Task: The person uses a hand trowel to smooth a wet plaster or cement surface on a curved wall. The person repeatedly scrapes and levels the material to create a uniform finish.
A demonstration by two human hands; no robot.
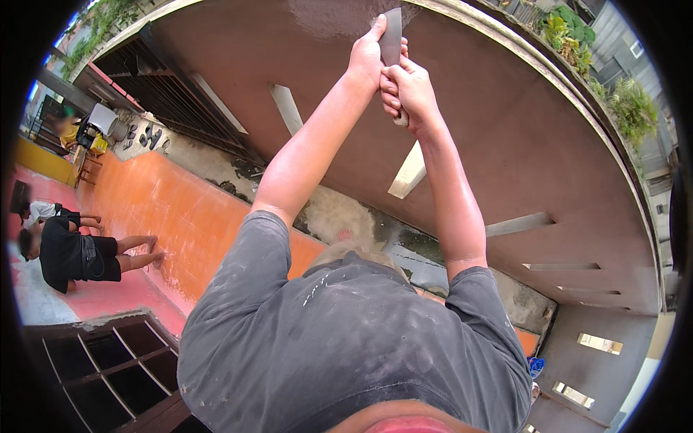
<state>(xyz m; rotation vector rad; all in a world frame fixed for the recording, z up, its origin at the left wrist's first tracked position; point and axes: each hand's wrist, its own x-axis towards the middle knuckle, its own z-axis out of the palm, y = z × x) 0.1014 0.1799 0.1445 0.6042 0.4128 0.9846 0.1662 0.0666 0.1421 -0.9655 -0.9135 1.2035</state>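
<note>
Both my arms reach up to a brown painted wall (505,123). My left hand (367,56) and my right hand (408,92) are clasped together around the handle of a flat metal scraper (392,32). Its grey blade points away from me and lies against the wall, beside a paler, mottled patch (325,14). The handle is hidden inside my fingers. My grey, dust-marked shirt (346,339) fills the lower middle of the view.
Narrow slots (408,172) run across the brown wall. An orange wall (173,209) lies at the left, where two people (68,252) crouch on a red floor. A dark wooden grid frame (108,361) sits lower left, a metal grille (166,94) upper left, and plants (628,108) top right.
</note>
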